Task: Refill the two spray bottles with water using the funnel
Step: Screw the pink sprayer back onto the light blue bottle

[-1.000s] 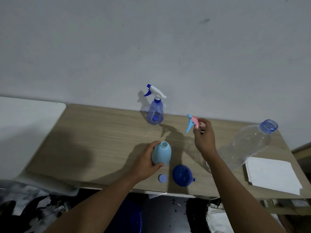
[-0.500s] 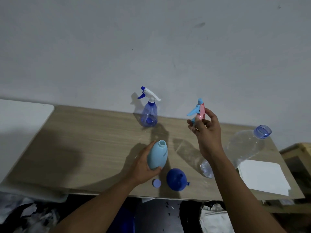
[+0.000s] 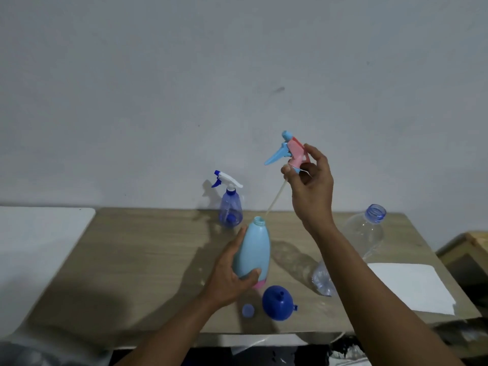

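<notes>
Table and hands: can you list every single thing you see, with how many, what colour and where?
Table: 1, light wood, against the wall.
Spray bottle: 1, clear blue with white trigger, back of table.
Bottle body: 1, pale blue, open neck, held near front.
Spray head: 1, pink and blue, lifted above bottle.
Funnel: 1, dark blue, front edge.
Cap: 1, light blue, beside funnel.
Water bottle: 1, clear, uncapped, right.
Paper: white, right front.
Left hand: grips bottle body.
Right hand: fingers hold spray head.
</notes>
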`<state>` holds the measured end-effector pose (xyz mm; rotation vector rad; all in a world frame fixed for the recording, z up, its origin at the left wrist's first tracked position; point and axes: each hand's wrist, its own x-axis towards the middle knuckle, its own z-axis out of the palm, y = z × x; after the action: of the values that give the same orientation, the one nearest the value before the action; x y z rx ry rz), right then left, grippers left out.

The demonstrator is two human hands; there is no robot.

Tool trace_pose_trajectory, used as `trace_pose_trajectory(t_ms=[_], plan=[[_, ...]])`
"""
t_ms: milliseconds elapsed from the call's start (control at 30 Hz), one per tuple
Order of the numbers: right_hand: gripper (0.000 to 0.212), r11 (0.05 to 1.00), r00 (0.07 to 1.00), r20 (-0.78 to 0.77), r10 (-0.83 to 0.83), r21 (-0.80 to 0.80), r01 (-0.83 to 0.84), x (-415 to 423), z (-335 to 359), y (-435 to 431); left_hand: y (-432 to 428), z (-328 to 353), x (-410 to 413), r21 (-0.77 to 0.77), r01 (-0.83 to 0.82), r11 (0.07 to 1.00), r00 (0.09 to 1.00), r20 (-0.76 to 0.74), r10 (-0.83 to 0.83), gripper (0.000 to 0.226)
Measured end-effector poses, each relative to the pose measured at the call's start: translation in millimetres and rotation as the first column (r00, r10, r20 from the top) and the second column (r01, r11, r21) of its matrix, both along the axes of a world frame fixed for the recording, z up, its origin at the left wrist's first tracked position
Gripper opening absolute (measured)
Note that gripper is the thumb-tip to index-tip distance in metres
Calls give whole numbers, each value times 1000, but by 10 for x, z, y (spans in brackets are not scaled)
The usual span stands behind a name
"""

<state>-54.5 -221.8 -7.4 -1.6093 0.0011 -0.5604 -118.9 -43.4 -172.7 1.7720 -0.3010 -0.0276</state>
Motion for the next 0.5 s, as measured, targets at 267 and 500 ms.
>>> trace_pose_trajectory(t_ms=[267,500], plan=[[36,974,961,-163,224,22,-224,-328,-173,79,-102,347,-137,-130,-29,991,1000,7,31,88],[45,946,928,-194,317,-2,-324,-598,-177,40,-87,524,-269,-274,0,962,999,-50,-14,81]])
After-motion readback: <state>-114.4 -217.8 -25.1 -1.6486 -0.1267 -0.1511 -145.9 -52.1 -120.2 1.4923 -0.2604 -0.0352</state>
